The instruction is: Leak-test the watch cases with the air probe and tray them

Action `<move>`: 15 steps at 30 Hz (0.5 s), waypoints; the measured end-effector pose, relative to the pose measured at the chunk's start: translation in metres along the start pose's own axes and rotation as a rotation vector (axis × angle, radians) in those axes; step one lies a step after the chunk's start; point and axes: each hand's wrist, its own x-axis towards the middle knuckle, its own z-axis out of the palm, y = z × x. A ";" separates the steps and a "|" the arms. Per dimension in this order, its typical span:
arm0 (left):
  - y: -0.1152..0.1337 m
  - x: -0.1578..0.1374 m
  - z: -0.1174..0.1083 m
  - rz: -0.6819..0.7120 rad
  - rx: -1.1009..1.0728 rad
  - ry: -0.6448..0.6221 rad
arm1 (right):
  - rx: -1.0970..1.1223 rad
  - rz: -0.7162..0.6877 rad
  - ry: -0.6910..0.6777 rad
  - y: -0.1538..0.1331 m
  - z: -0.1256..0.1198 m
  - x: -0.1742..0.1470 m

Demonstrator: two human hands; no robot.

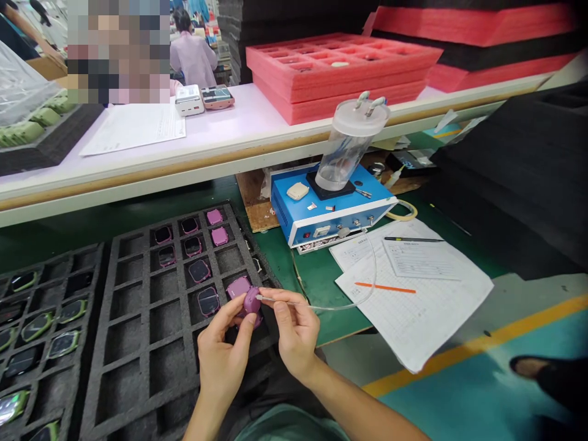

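My left hand (224,346) pinches a small purple watch case (252,301) between thumb and fingers above the black foam tray (144,306). In my right hand (296,337) is a thin clear tube (337,308), its tip at the side of the purple case. Whether the tip is inserted or only touching, I cannot tell. The tube curves back to a blue machine (298,211) with a clear cylinder (346,150) on top. Another purple case (239,285) lies just behind the held one. Several purple watch pieces, some dark-faced, sit in the tray's compartments.
At left, a second foam tray (46,361) holds green-rimmed watches. Papers (413,318) with an orange stick (386,288) and a pen (413,239) lie right. A raised white shelf (220,138) bears red foam trays (303,86). Other people are beyond. A foot shows lower right.
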 end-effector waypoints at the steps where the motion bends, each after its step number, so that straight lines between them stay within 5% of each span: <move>1: 0.000 0.000 0.000 -0.003 -0.001 0.004 | 0.000 0.003 0.000 0.000 0.000 0.000; 15: -0.001 -0.001 0.002 -0.028 0.011 0.011 | -0.012 0.000 0.012 -0.001 0.001 0.001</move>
